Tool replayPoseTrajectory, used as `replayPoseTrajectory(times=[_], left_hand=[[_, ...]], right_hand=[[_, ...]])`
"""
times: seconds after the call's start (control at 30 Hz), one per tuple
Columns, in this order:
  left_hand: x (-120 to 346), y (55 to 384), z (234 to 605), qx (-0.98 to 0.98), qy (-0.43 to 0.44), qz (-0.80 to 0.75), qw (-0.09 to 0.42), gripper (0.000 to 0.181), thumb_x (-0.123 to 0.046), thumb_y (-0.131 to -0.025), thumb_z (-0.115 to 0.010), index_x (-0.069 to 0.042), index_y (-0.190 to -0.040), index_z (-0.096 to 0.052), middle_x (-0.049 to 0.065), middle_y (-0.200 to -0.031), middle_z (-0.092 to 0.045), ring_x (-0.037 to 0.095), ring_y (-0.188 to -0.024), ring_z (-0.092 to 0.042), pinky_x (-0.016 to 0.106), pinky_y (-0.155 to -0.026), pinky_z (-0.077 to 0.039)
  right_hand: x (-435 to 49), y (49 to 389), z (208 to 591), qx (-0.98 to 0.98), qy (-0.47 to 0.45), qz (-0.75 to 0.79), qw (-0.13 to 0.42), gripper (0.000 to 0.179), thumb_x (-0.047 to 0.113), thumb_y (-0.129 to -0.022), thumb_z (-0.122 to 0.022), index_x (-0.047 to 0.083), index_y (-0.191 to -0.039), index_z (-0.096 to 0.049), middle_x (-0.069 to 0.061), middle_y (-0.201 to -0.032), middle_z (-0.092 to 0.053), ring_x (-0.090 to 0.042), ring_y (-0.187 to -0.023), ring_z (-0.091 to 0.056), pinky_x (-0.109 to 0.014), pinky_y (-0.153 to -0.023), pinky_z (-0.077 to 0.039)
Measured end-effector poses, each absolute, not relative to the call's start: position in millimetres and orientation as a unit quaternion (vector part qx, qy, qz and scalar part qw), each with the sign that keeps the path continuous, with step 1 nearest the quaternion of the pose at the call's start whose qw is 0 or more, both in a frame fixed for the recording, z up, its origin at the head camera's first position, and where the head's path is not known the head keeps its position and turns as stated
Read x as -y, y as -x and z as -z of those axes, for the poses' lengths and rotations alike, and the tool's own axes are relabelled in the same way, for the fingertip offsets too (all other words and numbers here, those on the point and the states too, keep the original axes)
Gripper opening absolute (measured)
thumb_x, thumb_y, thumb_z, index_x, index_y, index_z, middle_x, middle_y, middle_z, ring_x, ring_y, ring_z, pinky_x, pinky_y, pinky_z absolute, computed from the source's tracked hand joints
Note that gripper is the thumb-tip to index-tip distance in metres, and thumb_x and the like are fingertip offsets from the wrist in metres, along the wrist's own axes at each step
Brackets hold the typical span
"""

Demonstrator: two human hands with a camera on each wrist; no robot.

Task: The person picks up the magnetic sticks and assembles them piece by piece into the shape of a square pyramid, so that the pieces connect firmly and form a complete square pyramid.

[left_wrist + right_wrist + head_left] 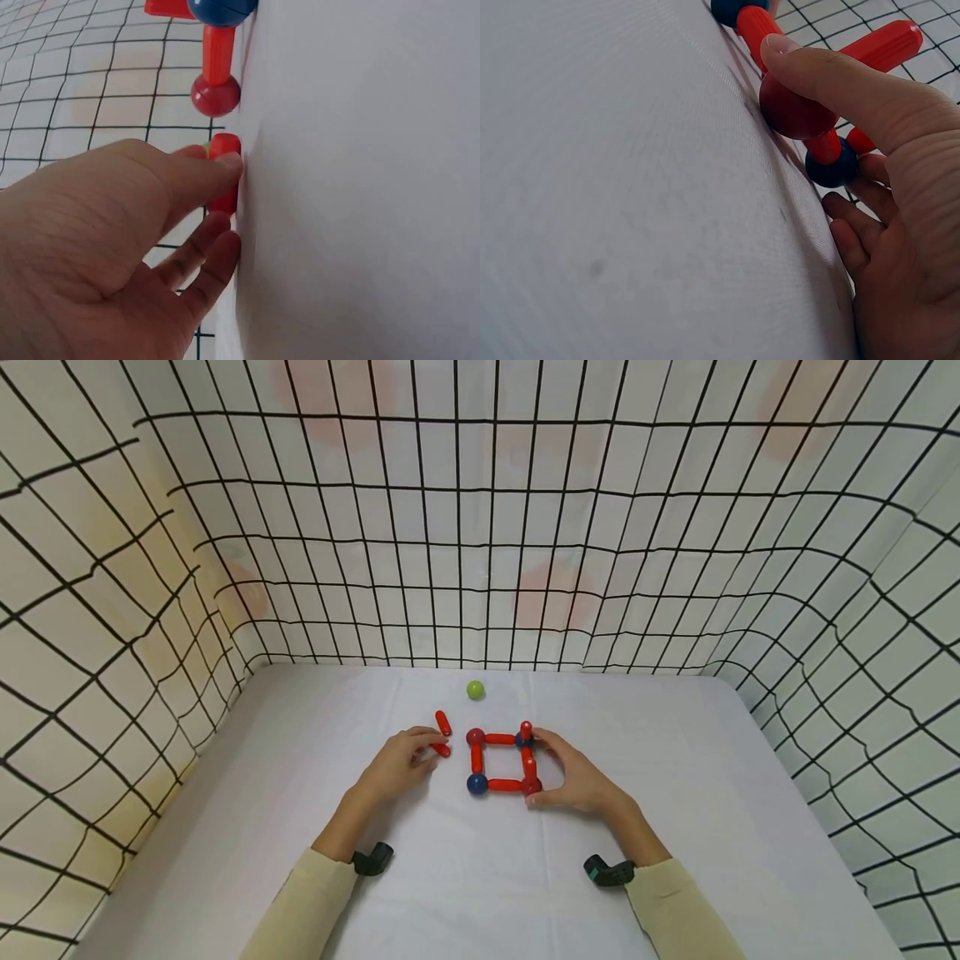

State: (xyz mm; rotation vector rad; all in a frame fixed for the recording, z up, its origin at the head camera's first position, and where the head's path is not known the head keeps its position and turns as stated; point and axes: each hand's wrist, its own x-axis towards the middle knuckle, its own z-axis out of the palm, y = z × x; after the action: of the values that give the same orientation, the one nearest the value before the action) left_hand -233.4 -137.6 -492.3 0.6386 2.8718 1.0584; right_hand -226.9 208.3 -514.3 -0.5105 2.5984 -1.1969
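Note:
A square frame of red rods (504, 785) joined by red and blue balls lies flat on the white table. Two more rods stand up from its right-hand corners. My right hand (585, 781) grips that right side, its thumb on the near red ball (799, 109) and its fingers by the far blue ball (832, 163). Left of the frame, my left hand (397, 767) pinches a loose red rod (223, 193) between thumb and forefinger, low at the tabletop. Another loose rod (443, 722) lies just beyond those fingertips.
A small green ball (476, 690) sits behind the frame, towards the back of the table (637, 710). Black wire mesh (491, 545) with pale cloth behind it rises at the back and both sides. Each wrist wears a black camera (373, 859).

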Motion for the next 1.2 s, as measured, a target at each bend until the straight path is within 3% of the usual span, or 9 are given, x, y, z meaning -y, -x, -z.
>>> replayPoseTrajectory(times=[0.33, 0.47, 0.7, 0.93, 1.2], left_hand=[[137.1, 229.3, 497.0, -0.935, -0.178, -0.306, -0.013, 0.022, -0.01, -0.093, -0.076, -0.011, -0.116, -0.075, 0.006, -0.113, -0.063, 0.021, -0.102, -0.062, 0.041, -0.096, -0.057], [136.3, 229.5, 497.8, -0.932, -0.174, -0.316, -0.007, 0.023, -0.013, -0.094, -0.076, -0.013, -0.117, -0.073, 0.003, -0.11, -0.064, 0.018, -0.099, -0.06, 0.037, -0.094, -0.057], [130.2, 228.4, 493.3, -0.895, -0.166, -0.414, 0.016, 0.031, -0.024, -0.093, -0.079, -0.014, -0.122, -0.074, -0.004, -0.101, -0.071, 0.014, -0.088, -0.063, 0.027, -0.079, -0.057], [115.6, 226.3, 486.5, -0.848, -0.21, -0.484, 0.055, 0.032, -0.025, -0.096, -0.075, -0.012, -0.125, -0.072, -0.003, -0.11, -0.077, 0.014, -0.104, -0.072, 0.031, -0.095, -0.059], [102.1, 215.0, 485.9, -0.834, -0.231, -0.494, 0.085, 0.033, -0.022, -0.098, -0.072, -0.012, -0.13, -0.069, 0.0, -0.118, -0.075, 0.016, -0.111, -0.071, 0.03, -0.097, -0.058]], right_hand=[[-209.9, 228.0, 518.4, -0.888, 0.182, 0.409, 0.107, 0.115, 0.053, -0.067, -0.093, 0.032, -0.16, -0.03, 0.002, -0.166, -0.036, -0.029, -0.154, -0.035, -0.061, -0.122, -0.03], [-210.0, 227.7, 518.9, -0.889, 0.179, 0.408, 0.106, 0.113, 0.052, -0.067, -0.093, 0.033, -0.16, -0.031, 0.003, -0.165, -0.036, -0.028, -0.154, -0.034, -0.062, -0.122, -0.03], [-209.9, 226.5, 518.4, -0.889, 0.176, 0.409, 0.106, 0.113, 0.051, -0.067, -0.093, 0.032, -0.16, -0.031, 0.002, -0.166, -0.036, -0.029, -0.154, -0.034, -0.063, -0.121, -0.03], [-210.4, 228.1, 516.2, -0.886, 0.182, 0.414, 0.105, 0.113, 0.052, -0.068, -0.093, 0.032, -0.16, -0.031, 0.001, -0.167, -0.035, -0.031, -0.154, -0.033, -0.063, -0.121, -0.03], [-210.9, 226.7, 518.1, -0.883, 0.195, 0.413, 0.106, 0.114, 0.052, -0.069, -0.092, 0.031, -0.161, -0.029, -0.001, -0.167, -0.034, -0.031, -0.156, -0.029, -0.064, -0.123, -0.024]])
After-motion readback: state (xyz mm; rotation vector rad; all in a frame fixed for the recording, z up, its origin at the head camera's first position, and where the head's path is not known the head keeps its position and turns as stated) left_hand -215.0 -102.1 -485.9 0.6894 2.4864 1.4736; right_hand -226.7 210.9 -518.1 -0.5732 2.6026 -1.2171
